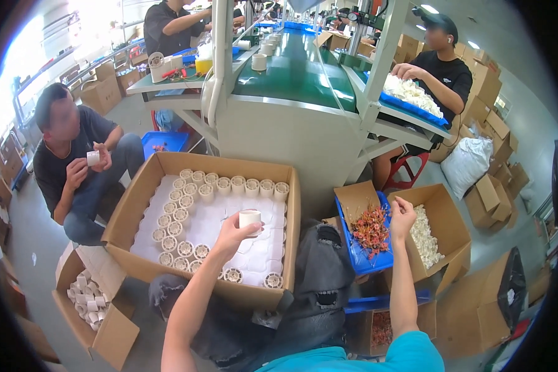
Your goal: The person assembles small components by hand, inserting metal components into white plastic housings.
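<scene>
White cylinder [250, 217] upright in the left grip [233, 232]

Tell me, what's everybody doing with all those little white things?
The person's left hand holds a white cylinder above a big cardboard box partly filled with similar cylinders. Their right hand is near a blue tray of red parts; I can't tell if it holds anything. At the left, a crouching co-worker holds another white piece. At the right, a seated co-worker reaches over white bits.
</scene>
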### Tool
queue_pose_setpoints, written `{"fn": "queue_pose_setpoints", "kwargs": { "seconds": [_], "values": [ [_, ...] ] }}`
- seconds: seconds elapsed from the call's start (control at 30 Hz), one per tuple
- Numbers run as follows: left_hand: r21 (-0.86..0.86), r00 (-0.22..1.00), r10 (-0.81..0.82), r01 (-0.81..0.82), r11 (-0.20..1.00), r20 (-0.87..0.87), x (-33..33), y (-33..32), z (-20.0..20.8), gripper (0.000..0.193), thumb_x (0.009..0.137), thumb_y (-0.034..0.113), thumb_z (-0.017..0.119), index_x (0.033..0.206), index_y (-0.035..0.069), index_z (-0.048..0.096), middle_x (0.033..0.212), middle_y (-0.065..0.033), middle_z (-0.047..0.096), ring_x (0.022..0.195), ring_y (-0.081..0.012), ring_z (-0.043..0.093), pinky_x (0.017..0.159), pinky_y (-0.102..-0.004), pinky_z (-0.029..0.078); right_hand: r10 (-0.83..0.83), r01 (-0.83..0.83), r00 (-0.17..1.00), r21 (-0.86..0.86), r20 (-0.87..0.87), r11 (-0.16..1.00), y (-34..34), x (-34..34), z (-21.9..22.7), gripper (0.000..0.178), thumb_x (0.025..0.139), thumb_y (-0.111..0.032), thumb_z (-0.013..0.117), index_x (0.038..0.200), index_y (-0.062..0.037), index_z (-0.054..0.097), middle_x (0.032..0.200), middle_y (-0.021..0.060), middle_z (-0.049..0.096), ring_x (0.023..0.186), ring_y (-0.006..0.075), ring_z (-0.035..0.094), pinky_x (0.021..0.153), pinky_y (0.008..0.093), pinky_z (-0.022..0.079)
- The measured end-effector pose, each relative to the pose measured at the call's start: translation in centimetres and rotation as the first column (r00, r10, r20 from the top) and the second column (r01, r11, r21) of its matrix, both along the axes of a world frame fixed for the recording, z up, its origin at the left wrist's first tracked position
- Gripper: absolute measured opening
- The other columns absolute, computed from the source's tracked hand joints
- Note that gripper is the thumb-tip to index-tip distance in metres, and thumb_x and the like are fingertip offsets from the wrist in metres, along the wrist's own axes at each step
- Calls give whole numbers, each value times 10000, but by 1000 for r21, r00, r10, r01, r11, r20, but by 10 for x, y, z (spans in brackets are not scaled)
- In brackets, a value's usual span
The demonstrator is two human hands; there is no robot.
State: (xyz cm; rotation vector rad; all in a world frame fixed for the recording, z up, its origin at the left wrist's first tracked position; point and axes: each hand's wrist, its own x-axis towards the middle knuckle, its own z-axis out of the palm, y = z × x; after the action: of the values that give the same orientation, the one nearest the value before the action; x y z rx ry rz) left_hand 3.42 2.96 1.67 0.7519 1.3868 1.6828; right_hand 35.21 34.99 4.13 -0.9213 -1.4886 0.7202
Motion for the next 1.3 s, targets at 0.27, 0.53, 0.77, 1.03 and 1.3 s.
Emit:
{"fn": "queue_pose_setpoints", "kwargs": {
  "seconds": [0.27,0.53,0.77,1.03,1.3],
  "values": [
    [102,990,125,-132,986,70,-10,-8,-21,406,805,130,747,1158,0,597,1094,-113,660,956,-182,648,830,-338,535,703,-716,682,-377,-199,588,-126,-154,21,245,890,-29,655,1106,85,662,917,132,701,765,169,687,701,278,575],
    [26,988,77,-74,997,-134,-25,-23,16,438,781,149,792,1164,21,622,1057,-55,689,920,-123,648,827,-285,519,825,-902,271,-430,-496,38,-166,-241,5,321,909,-3,627,1169,177,573,1083,229,662,917,287,707,836,332,594],
    [-304,946,-104,7,953,-306,-30,-26,22,362,736,191,820,1005,32,637,938,-40,694,842,-96,638,747,-266,517,903,-802,413,-517,-119,299,-159,-234,-13,263,853,54,640,1101,141,645,1008,196,692,829,231,720,719,304,594],
    [-238,766,-35,-156,959,-642,-25,-28,27,437,703,187,851,1027,29,603,916,-46,653,829,-164,633,729,-321,512,721,-751,646,43,251,659,-166,-227,-24,209,780,56,679,984,30,722,930,137,683,772,205,689,667,302,543],
    [244,385,432,-448,860,-816,-28,-12,4,568,670,61,830,1155,27,537,1106,-176,559,1073,-357,552,919,-405,462,734,-722,662,137,-152,679,-181,-212,-6,233,791,117,693,1018,61,698,1019,93,640,812,136,637,689,233,517]
  ]
}}
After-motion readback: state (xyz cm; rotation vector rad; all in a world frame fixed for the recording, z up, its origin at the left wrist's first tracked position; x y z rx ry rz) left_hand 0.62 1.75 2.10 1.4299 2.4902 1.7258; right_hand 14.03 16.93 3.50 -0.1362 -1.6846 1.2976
